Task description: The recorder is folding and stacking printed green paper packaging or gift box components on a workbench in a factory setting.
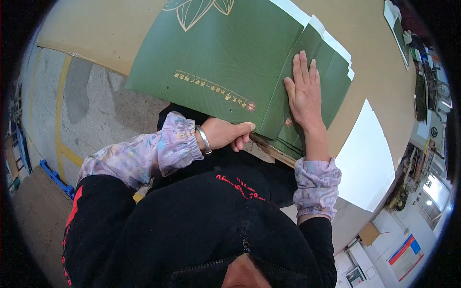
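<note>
A large green printed card sheet [206,62] with gold petal outlines, creased panels and two small holes near its front edge lies on the brown table. My left hand [223,133], with a silver bracelet above it, pinches the sheet's front edge, thumb on top and fingers curled under. My right hand [306,91] lies flat on the narrow green panels [331,81] at the sheet's right side, fingers stretched upward and thumb apart. Stepped white edges of several layers show beyond its fingertips. What lies under the sheet is mostly hidden.
A white sheet [367,158] lies on the brown table [379,72] at right. Another green-and-white piece [396,33] rests at the far right. The table's edge [81,56] runs along the left, above a concrete floor with yellow lines. A blue pallet-like object [56,178] stands at left.
</note>
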The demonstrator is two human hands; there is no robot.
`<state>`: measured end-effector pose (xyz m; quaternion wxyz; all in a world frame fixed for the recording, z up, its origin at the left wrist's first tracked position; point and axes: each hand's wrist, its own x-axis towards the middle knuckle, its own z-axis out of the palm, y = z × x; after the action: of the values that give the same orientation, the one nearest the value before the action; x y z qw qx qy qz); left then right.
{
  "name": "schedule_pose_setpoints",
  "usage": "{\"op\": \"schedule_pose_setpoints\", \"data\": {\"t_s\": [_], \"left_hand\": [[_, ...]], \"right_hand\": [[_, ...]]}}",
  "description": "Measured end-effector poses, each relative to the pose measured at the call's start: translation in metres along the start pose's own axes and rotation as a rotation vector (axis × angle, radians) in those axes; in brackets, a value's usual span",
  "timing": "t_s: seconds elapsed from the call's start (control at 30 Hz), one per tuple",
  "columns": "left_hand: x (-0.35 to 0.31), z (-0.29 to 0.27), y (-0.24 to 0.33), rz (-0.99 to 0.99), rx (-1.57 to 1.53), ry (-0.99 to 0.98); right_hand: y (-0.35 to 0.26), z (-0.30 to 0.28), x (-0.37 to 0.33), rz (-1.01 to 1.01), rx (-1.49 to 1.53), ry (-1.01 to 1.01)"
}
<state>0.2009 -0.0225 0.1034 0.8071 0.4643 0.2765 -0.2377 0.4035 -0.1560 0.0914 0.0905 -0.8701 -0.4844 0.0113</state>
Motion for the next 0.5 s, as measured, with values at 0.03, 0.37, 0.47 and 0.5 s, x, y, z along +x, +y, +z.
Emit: {"op": "schedule_pose_setpoints", "data": {"t_s": [0.03,0.37,0.47,0.5], "left_hand": [[0.000,0.000,-0.001,-0.008,0.032,-0.005],[-0.004,0.001,0.003,-0.011,0.063,0.009],[-0.004,0.000,0.000,-0.001,0.060,0.024],[-0.007,-0.001,0.000,0.009,0.055,0.031]], "right_hand": [[0.002,0.001,0.003,-0.001,-0.001,0.000],[0.020,0.006,0.030,0.013,-0.043,0.007],[0.026,0.011,0.041,0.023,-0.053,0.014],[0.026,0.011,0.048,0.024,-0.066,0.017]]}}
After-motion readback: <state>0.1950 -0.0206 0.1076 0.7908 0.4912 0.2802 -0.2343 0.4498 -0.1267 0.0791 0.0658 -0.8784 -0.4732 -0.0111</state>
